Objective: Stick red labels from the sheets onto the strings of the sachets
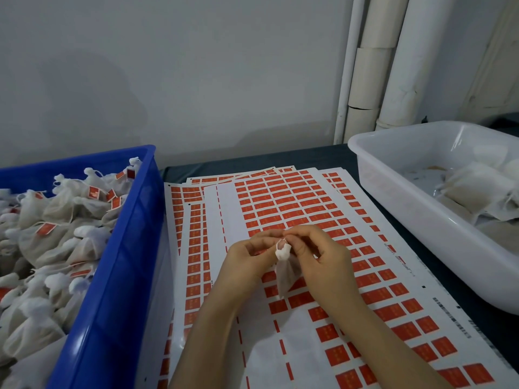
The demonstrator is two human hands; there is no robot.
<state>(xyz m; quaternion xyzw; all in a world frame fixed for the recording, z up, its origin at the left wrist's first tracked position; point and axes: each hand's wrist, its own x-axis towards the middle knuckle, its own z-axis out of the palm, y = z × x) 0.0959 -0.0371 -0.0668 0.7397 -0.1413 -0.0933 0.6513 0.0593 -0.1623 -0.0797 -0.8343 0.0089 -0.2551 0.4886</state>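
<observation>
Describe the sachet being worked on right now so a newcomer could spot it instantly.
Between the blue crate and white tub lie the label sheets. Above them, the left hand and right hand pinch one white sachet; it alone hangs outside any bin.

Our left hand (247,258) and right hand (317,255) meet at centre, fingertips pinched together, both forearms reaching in from near right.

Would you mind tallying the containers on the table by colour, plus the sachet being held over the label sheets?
Blue crate, full of labelled sachets: 1
White tub, holding unlabelled sachets: 1
Sachet held between the left hand and right hand: 1
Total: 3
</observation>
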